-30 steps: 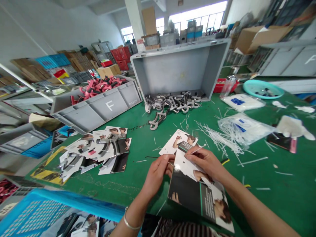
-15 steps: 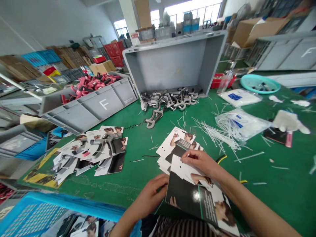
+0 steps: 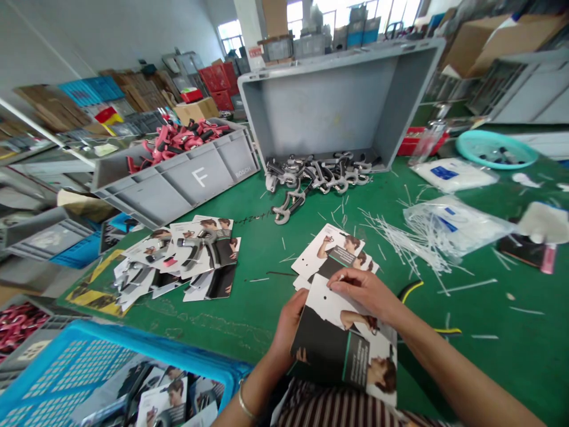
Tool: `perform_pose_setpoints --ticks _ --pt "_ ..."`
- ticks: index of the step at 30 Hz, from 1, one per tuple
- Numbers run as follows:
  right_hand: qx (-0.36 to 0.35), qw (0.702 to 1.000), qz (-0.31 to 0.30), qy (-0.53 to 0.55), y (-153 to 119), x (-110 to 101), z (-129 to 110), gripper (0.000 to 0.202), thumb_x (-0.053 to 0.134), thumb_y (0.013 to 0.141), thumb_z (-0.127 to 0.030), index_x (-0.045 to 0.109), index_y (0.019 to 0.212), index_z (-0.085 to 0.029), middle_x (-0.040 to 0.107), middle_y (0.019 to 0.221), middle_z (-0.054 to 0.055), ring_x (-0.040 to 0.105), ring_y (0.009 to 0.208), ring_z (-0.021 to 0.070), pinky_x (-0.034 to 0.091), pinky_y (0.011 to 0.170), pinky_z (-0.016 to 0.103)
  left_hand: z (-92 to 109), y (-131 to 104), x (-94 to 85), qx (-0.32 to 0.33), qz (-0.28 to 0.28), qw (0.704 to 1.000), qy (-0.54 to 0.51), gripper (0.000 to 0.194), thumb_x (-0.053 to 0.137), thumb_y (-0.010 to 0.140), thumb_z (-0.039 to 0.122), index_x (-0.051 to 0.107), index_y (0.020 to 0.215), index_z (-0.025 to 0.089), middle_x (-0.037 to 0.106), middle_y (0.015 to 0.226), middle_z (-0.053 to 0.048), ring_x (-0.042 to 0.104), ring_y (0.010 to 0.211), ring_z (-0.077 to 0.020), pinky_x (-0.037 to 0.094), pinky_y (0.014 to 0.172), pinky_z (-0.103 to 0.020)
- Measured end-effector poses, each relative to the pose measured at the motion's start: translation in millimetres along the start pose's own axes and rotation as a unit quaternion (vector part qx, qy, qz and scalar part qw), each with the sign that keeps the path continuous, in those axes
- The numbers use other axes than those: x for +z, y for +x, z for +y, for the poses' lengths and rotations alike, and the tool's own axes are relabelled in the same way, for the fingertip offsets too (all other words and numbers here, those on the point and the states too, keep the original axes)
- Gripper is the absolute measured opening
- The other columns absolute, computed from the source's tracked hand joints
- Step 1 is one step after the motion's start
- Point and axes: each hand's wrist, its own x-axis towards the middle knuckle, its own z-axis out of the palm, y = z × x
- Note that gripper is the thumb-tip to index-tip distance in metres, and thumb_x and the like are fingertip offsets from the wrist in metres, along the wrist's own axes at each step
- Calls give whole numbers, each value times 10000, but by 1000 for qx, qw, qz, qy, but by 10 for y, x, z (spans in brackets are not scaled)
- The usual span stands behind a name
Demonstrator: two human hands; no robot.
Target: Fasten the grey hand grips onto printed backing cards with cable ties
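A printed cardboard packaging card (image 3: 326,332), white and dark with a picture of a person, is tilted up in front of me. My left hand (image 3: 288,323) grips its left edge, fingers partly hidden behind it. Fingertips of my right hand (image 3: 362,290) are pinched together at the card's upper right edge, close to the small punched hole. Whether a thin tie is between those fingers is too small to tell. Just beyond lies a fanned stack of similar cards (image 3: 326,243) on the green table (image 3: 262,314).
Cards with grey-black curved tools (image 3: 198,249) lie at left. More such tools (image 3: 320,172) spill from a tipped grey crate (image 3: 320,112). A grey bin (image 3: 186,178) holds red tools. White zip ties (image 3: 404,237), yellow-black pliers handles (image 3: 411,290) and a blue basket (image 3: 89,338) surround me.
My left hand has moved up to the card's left edge and now grips it. The card is tilted up more and sits slightly further left. The camera view has shifted.
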Motion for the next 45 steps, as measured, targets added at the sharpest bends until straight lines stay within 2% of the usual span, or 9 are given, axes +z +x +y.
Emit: perform_pose_setpoints --ticks 5,12,17,22,26,30,35,40,45 --pt "-16 1000 -4 -21 -48 39 37 255 619 876 -445 680 883 -198 616 789 -4 516 723 143 379 661 256 -27 -112 27 -3 4 999 -53 218 605 862 227 734 1036 209 678 1016 -63 595 913 -204 450 812 -262" --pt "-40 999 -34 -10 -122 140 110 238 578 918 -421 647 914 -193 599 803 -10 516 738 134 385 669 247 -91 -117 4 -34 -7 999 -8 228 661 815 258 748 1015 191 675 910 -51 584 797 -181 447 721 -246" --pt "-31 998 -16 -46 -82 42 3 261 572 910 -452 638 904 -200 580 766 -15 492 689 133 368 627 250 -33 -59 -26 -58 -13 998 -32 213 658 811 260 757 988 196 696 910 -46 600 822 -184 462 750 -250" --pt "-55 997 -29 -50 173 -120 -110 295 586 884 -480 640 883 -190 575 775 -4 492 693 138 365 617 258 108 140 -55 -68 15 992 -103 260 674 795 252 739 1041 194 712 1007 -47 629 908 -205 486 809 -268" --pt "-65 996 -48 -27 396 -192 -199 307 621 849 -493 627 853 -186 552 723 -15 477 645 125 376 596 253 184 374 -79 -53 18 991 -124 289 699 773 264 735 1046 178 724 947 -43 638 876 -207 497 798 -279" --pt "-93 994 -45 -34 519 -271 -298 315 612 855 -490 640 855 -176 606 823 14 532 738 146 423 676 269 220 499 -119 -34 14 989 -140 260 701 771 276 743 1001 162 729 899 -43 641 833 -195 494 806 -284" --pt "-91 992 -67 -54 641 -351 -298 311 602 859 -489 643 877 -181 610 816 12 538 739 151 425 671 264 247 620 -153 -27 69 988 -134 206 676 781 266 750 940 160 731 866 -38 633 785 -177 489 764 -266" --pt "-84 993 -77 -41 784 -353 -247 265 610 866 -444 636 863 -180 599 777 -10 531 704 132 412 658 252 267 767 -146 -51 8 989 -138 238 689 749 257 758 951 152 731 837 -36 641 794 -206 506 789 -310" --pt "-64 994 -79 -31 863 -375 -246 282 620 853 -460 639 859 -180 590 750 -14 525 685 130 403 636 247 182 824 -152 -76 8 982 -170 254 716 731 257 747 960 151 732 840 -40 651 814 -223 513 780 -325"
